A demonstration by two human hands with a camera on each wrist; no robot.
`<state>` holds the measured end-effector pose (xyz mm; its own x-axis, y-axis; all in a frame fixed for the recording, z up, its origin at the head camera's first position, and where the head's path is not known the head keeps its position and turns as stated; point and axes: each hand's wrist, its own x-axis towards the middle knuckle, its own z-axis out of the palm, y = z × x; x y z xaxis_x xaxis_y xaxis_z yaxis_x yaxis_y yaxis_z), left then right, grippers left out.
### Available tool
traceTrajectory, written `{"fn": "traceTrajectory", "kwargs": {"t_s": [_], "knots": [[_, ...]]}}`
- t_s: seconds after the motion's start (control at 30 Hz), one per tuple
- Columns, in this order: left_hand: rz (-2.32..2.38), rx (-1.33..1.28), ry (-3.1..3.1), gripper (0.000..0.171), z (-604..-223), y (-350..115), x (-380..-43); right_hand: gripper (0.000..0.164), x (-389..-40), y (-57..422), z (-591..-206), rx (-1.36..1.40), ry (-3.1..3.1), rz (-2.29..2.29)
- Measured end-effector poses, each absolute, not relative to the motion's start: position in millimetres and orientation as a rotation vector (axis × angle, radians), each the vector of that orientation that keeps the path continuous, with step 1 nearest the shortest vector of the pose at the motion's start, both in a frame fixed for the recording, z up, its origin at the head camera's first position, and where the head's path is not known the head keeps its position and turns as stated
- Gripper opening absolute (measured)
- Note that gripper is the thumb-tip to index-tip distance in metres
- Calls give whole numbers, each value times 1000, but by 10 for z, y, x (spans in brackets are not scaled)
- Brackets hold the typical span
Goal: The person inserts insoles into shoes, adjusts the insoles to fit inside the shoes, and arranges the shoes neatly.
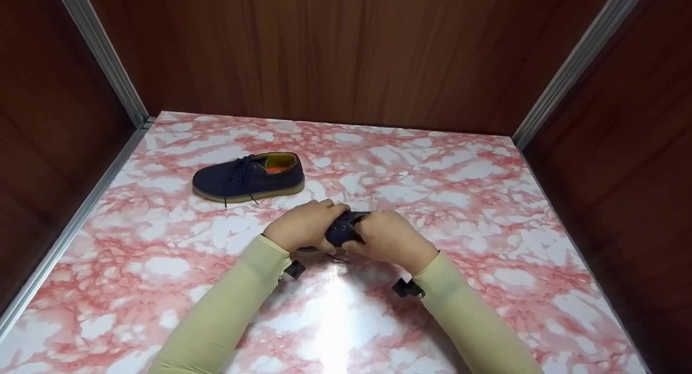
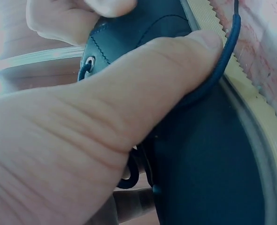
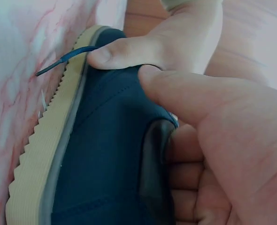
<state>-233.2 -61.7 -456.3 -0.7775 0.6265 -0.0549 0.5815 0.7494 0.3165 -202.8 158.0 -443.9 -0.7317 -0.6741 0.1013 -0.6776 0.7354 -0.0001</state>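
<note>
A dark navy lace-up shoe (image 1: 339, 233) with a ridged cream sole (image 3: 40, 164) stands on the table, toe to the left. My left hand (image 1: 305, 225) grips it across the front, thumb pressed on the near side over a loose lace end (image 2: 230, 51). At the ankle opening, my right hand (image 1: 394, 238) grips the side near the eyelets. Its thumb is on the outside and its curled fingers are at the opening. Both hands hide much of the shoe. A matching navy shoe (image 1: 224, 180), with an orange patch inside, sits beyond my left hand.
The tabletop (image 1: 476, 244) has a red and white marbled pattern. Dark wooden panels (image 1: 324, 55) stand at the back and both sides, with metal strips (image 1: 102, 55) at the corners. A bright glare lies on the table between my forearms.
</note>
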Motion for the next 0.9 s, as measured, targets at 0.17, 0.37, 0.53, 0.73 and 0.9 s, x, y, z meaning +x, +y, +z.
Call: {"fn": "traceTrajectory", "kwargs": {"t_s": [0.17,0.37,0.53,0.73,0.9], "knots": [[431,976,2793,87,-4570,-622,-2328,42,-2043,1581,-4460,1139,-2823,107],[408,975,2791,90,-4561,-611,-2337,40,-2009,1559,-4464,1165,-2629,-55],[413,963,2780,90,-4559,-597,-2348,47,-2011,1556,-4467,1108,-2695,-119],[422,970,2784,89,-4566,-609,-2337,54,-2026,1566,-4451,1018,-2893,-83],[426,975,2786,88,-4563,-608,-2339,61,-2021,1552,-4442,963,-2976,-71]]}}
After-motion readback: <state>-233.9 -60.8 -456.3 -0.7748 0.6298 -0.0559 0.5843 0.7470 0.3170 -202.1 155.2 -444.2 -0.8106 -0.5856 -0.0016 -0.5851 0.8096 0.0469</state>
